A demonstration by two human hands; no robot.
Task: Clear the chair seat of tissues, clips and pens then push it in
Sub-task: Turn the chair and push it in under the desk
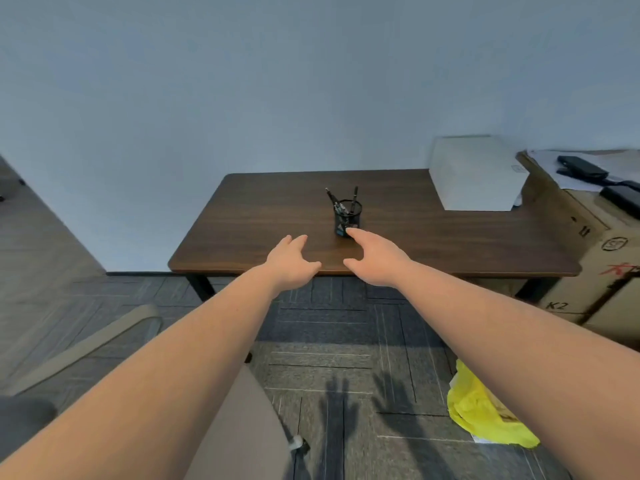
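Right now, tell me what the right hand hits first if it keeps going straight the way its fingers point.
Most likely the black mesh pen cup on the desk. The right hand is open, its fingertips appearing just short of the cup's base, though depth is hard to judge from one view.

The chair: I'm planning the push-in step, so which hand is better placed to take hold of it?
Probably the left hand. The chair lies at lower left, under the left forearm; the right hand is over by the pen cup. Both hands are open and empty.
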